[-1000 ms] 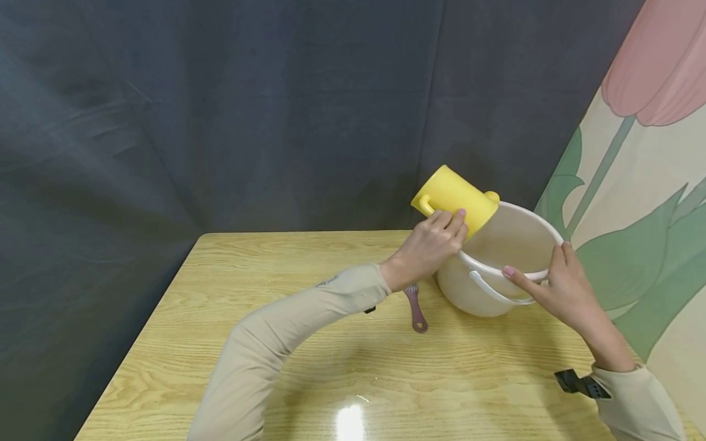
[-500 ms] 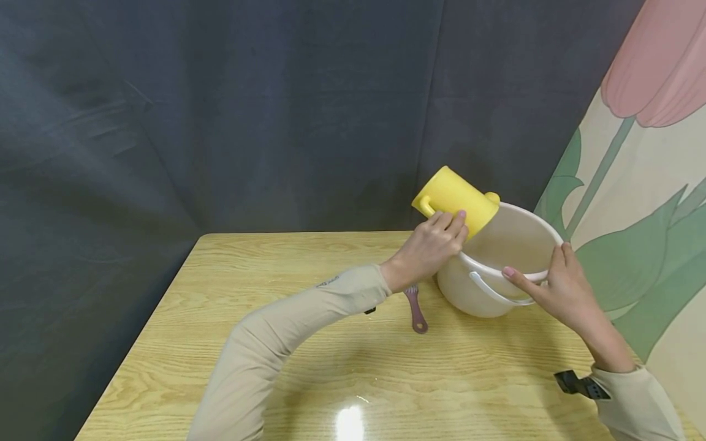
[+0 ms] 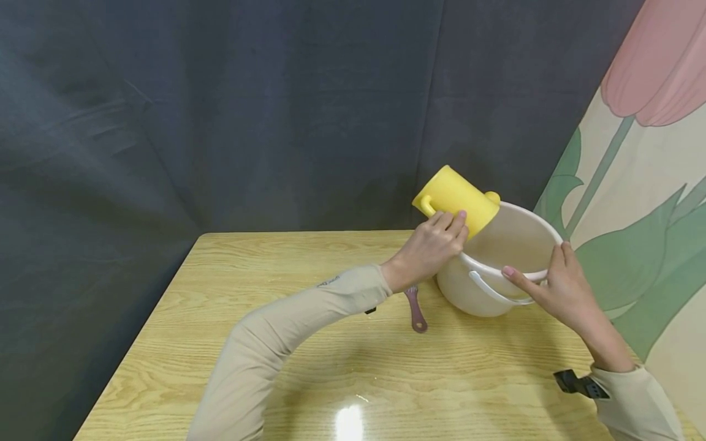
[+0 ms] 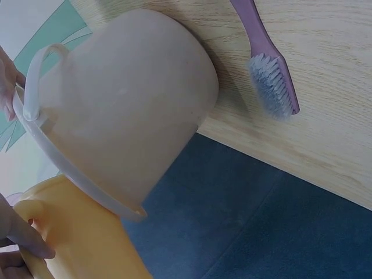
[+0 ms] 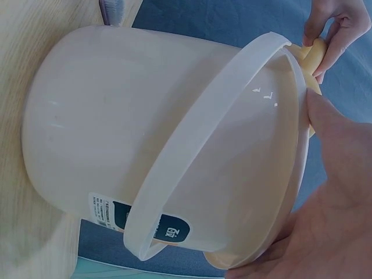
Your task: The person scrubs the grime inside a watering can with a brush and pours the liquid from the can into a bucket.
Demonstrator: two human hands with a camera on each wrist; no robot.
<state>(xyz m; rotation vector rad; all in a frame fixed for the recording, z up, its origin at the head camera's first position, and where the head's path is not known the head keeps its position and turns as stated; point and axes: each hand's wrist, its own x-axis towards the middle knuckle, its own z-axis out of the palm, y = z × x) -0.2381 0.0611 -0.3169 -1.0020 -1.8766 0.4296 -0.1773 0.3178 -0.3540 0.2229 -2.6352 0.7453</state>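
A yellow plastic jug (image 3: 460,196) tilts with its lower end over the left rim of a white bucket (image 3: 474,291). My left hand (image 3: 430,245) grips the jug by its handle; a rounded yellow nub sticks out on the jug's far side. Thumb and fingers of my right hand (image 3: 562,288) hold the bucket's rim at the near right. The bucket stands on the table, its white carrying handle (image 5: 192,133) hanging down the near side. Its inner wall shows in part in the head view, but its bottom is hidden.
A purple-handled brush (image 4: 273,75) lies on the wooden table (image 3: 220,343) left of the bucket, its bristles partly behind the left wrist in the head view. Dark cloth (image 3: 248,122) hangs behind the table. A flower-painted wall (image 3: 634,257) rises at the right.
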